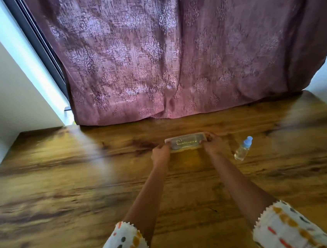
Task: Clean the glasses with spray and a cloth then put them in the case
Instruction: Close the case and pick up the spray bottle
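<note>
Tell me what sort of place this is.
Most likely a room in a home. A wood-grain table stands against a dark window frame and a patterned mauve curtain that hangs down to the tabletop. The left hand and right hand hold a clear case, with a spray bottle alongside.

Nothing on the tabletop (64, 184) can be read from where I stand. The case (185, 142) has one line of small dark print running lengthwise across its see-through lid, but it is too blurred to make out a single letter. The spray bottle (243, 148) shows no legible label.
</note>
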